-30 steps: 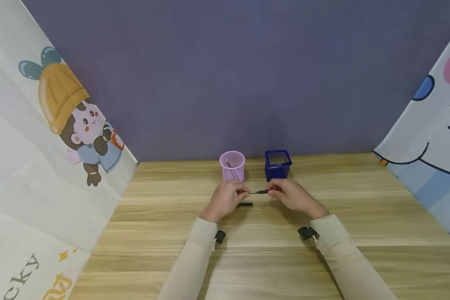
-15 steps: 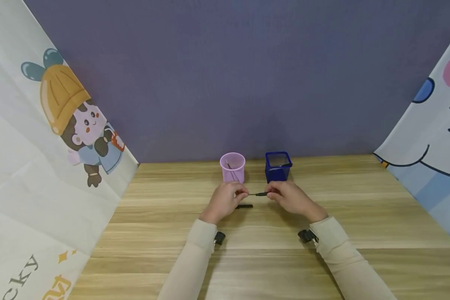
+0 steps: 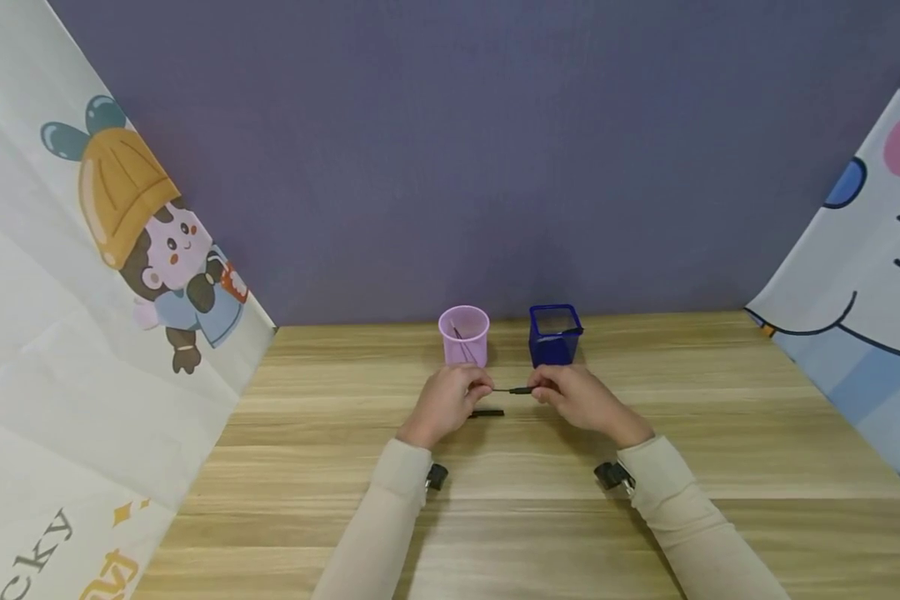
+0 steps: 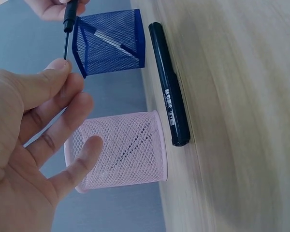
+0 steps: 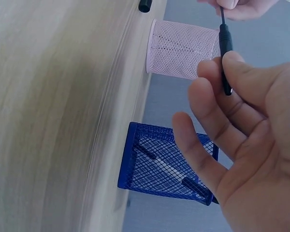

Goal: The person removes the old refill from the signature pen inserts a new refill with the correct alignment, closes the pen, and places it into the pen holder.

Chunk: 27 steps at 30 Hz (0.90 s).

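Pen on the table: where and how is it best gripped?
Probably mid-barrel, pinched across its width from above, coming from the right: the slim pen lies flat, upper side exposed, while the left hand crowds its left end in the head view.

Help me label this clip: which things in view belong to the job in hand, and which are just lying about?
In hand:
slim black piece, pinched by both left hand and right hand

Apparently not in use:
black pen-like tube on the table (possibly related)
pink mesh cup, thin dark item inside
blue mesh holder, pen-like item inside
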Each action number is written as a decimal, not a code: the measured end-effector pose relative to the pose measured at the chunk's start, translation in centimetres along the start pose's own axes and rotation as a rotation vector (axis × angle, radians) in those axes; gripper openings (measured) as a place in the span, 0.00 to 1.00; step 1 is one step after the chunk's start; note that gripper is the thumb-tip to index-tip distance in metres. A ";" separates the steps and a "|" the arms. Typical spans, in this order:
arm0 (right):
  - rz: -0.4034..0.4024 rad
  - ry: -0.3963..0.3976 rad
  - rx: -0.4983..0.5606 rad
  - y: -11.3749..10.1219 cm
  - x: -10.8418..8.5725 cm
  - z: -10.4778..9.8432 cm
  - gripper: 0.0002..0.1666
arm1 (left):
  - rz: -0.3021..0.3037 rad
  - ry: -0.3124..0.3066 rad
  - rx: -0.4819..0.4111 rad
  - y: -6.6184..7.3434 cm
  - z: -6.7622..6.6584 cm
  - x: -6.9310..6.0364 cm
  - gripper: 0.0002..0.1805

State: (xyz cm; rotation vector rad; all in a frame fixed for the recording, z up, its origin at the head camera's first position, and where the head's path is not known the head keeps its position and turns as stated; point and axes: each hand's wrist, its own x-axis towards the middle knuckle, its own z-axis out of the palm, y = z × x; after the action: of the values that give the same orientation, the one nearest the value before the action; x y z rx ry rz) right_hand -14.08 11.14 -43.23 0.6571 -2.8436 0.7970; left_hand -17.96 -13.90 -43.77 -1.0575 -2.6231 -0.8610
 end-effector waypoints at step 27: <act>-0.011 0.001 0.001 -0.4 -0.2 -0.6 0.04 | 0.000 0.005 0.005 0.0 -0.3 0.0 0.05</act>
State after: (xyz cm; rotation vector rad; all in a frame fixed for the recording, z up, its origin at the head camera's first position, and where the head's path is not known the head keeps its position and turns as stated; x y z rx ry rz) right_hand -13.78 11.23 -42.57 0.6716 -2.8370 0.7968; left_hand -18.03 -14.07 -43.51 -1.0522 -2.6198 -0.8556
